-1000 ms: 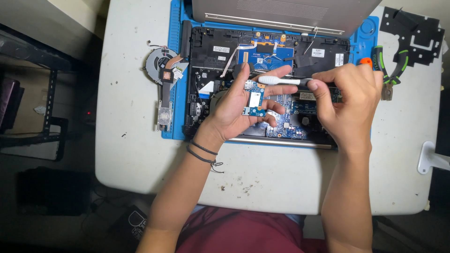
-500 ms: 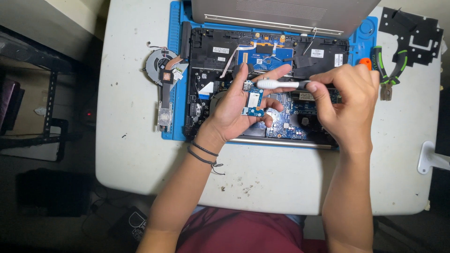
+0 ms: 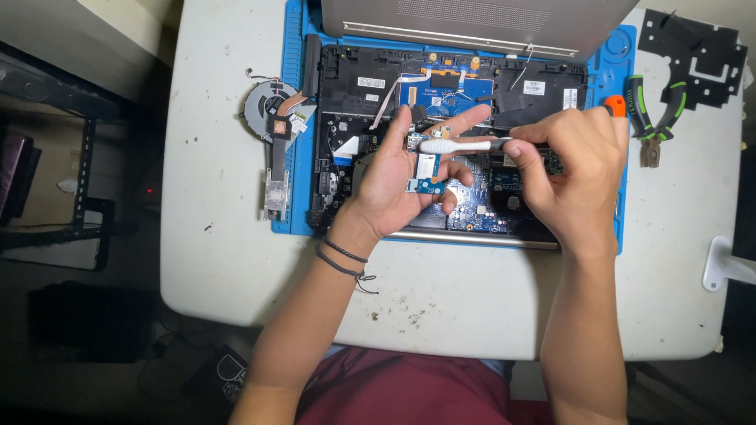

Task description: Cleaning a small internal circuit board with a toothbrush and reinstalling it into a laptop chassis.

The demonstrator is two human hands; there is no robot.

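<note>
Your left hand (image 3: 402, 185) lies palm-up over the opened laptop (image 3: 472, 142), fingers curled round a small blue circuit board (image 3: 426, 175). Your right hand (image 3: 571, 177) is pinched shut on a white brush (image 3: 453, 145), head touching the board's top edge.

The left hand (image 3: 402, 185) holds a small blue circuit board (image 3: 426, 175) above the opened laptop (image 3: 354, 118). The right hand (image 3: 571, 177) presses a white brush (image 3: 457, 145) against it. Pliers (image 3: 657, 118) lie right of the blue mat (image 3: 293, 71).

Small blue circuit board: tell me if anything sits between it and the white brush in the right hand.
Nothing visible does. The left hand holds the small blue circuit board in its palm, and the white brush in the right hand lies right at the board's top edge.
</note>
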